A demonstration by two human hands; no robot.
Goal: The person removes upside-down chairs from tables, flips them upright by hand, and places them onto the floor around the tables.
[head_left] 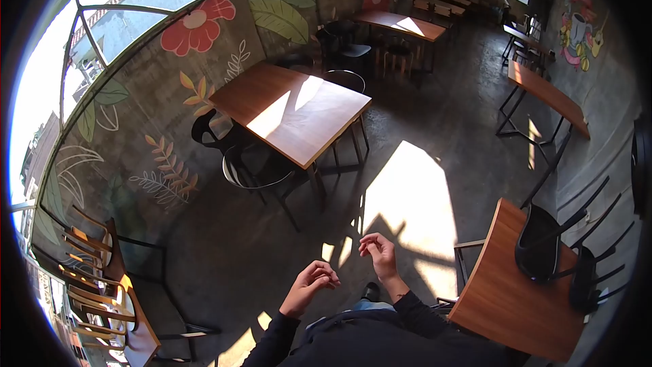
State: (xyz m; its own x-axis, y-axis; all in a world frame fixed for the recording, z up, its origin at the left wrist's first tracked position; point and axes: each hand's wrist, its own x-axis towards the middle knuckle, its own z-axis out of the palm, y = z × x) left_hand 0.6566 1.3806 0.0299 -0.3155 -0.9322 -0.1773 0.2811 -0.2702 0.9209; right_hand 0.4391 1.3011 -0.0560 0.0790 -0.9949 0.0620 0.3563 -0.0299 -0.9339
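My left hand (312,287) is raised in front of my body, its fingers loosely bent and holding nothing I can see. Close beside it, my right hand (380,256) is also up in the air, fingers half curled with no object visible in them. Neither hand touches anything. Ahead of both stands a square wooden table (299,105) with bright sunlight across its top. A black chair (261,177) is at its near left side. To the right of my right hand is another wooden table (509,292), with black chairs (540,241) resting upside down on it.
At the left, wooden-legged chairs (102,299) are stacked on a narrow table (140,333) along the painted wall (149,115). Farther back stand a long table (401,25) and a narrow high table (547,95). Sunlight patches the dark floor (414,190).
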